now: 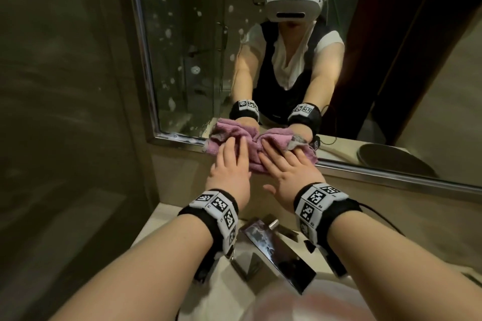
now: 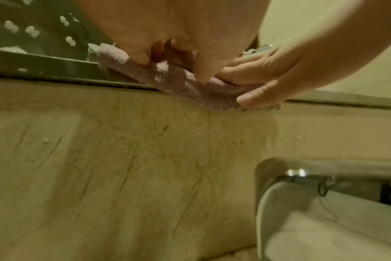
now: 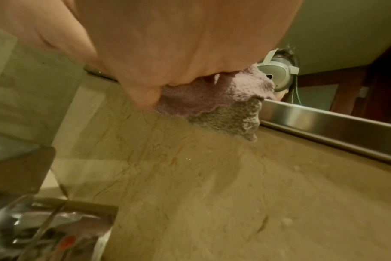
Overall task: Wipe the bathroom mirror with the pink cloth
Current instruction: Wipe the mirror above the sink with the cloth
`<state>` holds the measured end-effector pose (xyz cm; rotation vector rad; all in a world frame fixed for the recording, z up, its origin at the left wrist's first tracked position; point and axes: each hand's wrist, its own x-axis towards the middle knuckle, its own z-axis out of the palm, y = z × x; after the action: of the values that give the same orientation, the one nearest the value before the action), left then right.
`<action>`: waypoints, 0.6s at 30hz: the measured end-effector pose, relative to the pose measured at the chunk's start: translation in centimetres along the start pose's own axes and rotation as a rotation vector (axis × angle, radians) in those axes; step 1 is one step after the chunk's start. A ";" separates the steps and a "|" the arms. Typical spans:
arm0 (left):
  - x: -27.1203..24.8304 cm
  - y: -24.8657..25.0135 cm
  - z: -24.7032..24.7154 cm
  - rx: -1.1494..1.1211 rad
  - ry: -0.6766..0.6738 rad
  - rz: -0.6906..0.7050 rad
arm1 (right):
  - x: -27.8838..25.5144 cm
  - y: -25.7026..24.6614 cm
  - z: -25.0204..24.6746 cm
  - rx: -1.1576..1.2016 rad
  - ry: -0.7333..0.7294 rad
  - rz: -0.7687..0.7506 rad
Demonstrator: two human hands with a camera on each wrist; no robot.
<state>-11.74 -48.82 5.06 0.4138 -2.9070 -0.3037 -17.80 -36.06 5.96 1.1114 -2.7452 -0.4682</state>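
Pressing flat with straightened fingers, the left hand and beside it the right hand hold the pink cloth against the mirror's metal bottom edge above the tabletop, while their wristbands bear checkered codes but no readable writing.

The middle of the pink cloth lies hidden under the left hand and right hand, only its bunched ends showing. In both wrist views the palm fills the top and hides most fingertips. The mirror is cut off by the head view's top and right edges, and the tap below is blurred
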 end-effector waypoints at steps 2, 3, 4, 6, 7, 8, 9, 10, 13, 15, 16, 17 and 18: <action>0.2 -0.7 0.5 0.050 -0.037 0.002 | 0.3 -0.4 -0.1 -0.009 -0.009 -0.002; 0.4 -1.3 0.6 0.087 -0.043 -0.002 | 0.5 -0.8 -0.2 -0.012 -0.005 -0.014; 0.6 -2.0 0.6 0.126 -0.037 -0.010 | 0.9 -1.3 -0.4 -0.019 -0.003 -0.031; 1.1 -3.5 0.3 0.190 -0.027 -0.032 | 2.1 -2.6 -0.8 -0.026 -0.005 -0.066; 1.1 -4.4 0.1 0.213 -0.032 -0.049 | 2.7 -3.4 -1.1 -0.025 -0.003 -0.087; 1.3 -4.8 -0.1 0.224 -0.039 -0.067 | 3.2 -4.0 -1.3 -0.024 -0.002 -0.105; 1.3 -5.6 -0.3 0.221 -0.046 -0.092 | 3.7 -4.8 -1.7 -0.022 -0.002 -0.124; 1.4 -6.4 -0.6 0.204 -0.043 -0.123 | 4.2 -5.5 -2.0 -0.019 0.000 -0.143; 1.2 -8.9 -1.4 0.164 -0.008 -0.188 | 5.4 -7.4 -2.7 0.016 0.008 -0.182; 1.0 -10.2 -2.0 0.183 0.002 -0.178 | 5.9 -8.2 -2.8 0.035 0.022 -0.187; 0.9 -10.5 -2.2 0.192 0.003 -0.172 | 6.0 -8.4 -2.8 0.033 0.026 -0.187; 0.9 -10.7 -2.4 0.199 0.003 -0.167 | 6.1 -8.6 -2.8 0.027 0.025 -0.185; 1.0 -10.9 -2.4 0.207 0.002 -0.160 | 6.1 -8.6 -2.8 0.019 0.018 -0.181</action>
<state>-9.37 -59.73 5.09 0.6807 -2.9187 -0.0242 -15.85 -46.84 5.79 1.3685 -2.6512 -0.4515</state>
